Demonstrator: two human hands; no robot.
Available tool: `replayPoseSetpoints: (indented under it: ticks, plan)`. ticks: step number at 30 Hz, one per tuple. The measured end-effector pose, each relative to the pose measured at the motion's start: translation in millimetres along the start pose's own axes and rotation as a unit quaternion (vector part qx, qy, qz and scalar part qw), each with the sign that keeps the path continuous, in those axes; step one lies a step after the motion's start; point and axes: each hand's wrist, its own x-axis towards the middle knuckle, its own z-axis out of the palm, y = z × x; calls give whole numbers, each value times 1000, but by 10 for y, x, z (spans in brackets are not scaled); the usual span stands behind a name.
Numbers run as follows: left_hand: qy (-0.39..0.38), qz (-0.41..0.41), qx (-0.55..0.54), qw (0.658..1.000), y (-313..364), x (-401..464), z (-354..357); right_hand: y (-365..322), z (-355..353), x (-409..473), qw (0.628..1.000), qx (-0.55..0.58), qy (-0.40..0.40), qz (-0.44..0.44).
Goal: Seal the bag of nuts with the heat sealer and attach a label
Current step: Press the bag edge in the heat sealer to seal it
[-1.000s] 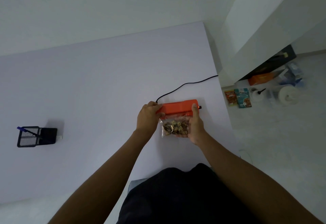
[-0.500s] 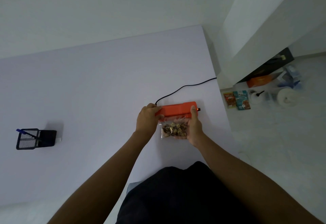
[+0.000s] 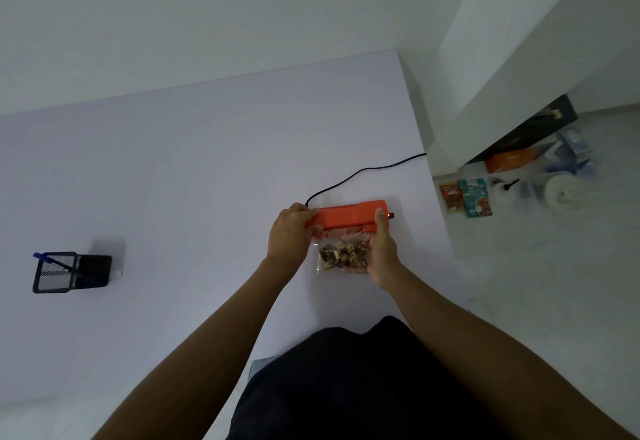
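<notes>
On the pale tabletop point(image 3: 173, 162), my left hand point(image 3: 289, 231) presses on the left end of the orange heat sealer point(image 3: 346, 217), fingers curled over it, while my right hand point(image 3: 381, 252) is closed on the clear bag of nuts point(image 3: 341, 254), its thumb resting on the sealer's right end. The bag's top edge sits under the sealer's front lip — the nuts lie just in front of it. A black cord point(image 3: 363, 171) runs from the sealer off the tabletop's right edge. Well apart to the left stands a black mesh pen holder point(image 3: 55, 273) — a blue pen point(image 3: 45, 258) leans in it.
</notes>
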Motion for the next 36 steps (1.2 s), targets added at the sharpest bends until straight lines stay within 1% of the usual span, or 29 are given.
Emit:
replayPoseSetpoints:
  ticks: [7,15,20,25,29,32,34,36]
  plan:
    - [2,-1,2,1000,5,4,7,10,-11,31,1000,1,-7,7]
    - [8,-1,3,1000,-5,-5,33,38,-6,70,999,48,-1,-5]
    - [-14,8,13,1000,-22,23,23,44,8,27,998,65,-12,-16]
    - [-10,34,68,997,-6,-21,42,150,-20,2,999,18,-28,-34]
    - [21,21,83,996,39,-93,99,193,-63,-33,996,-30,-51,-71]
    - [27,19,50,998,5,-190,143,209,-87,-27,993,-59,-48,-87]
    - [47,17,0,999,-40,-265,130,211,-86,-21,993,-64,-44,-90]
    - [84,24,-68,994,-98,-336,114,211,-74,-23,993,-63,-36,-90]
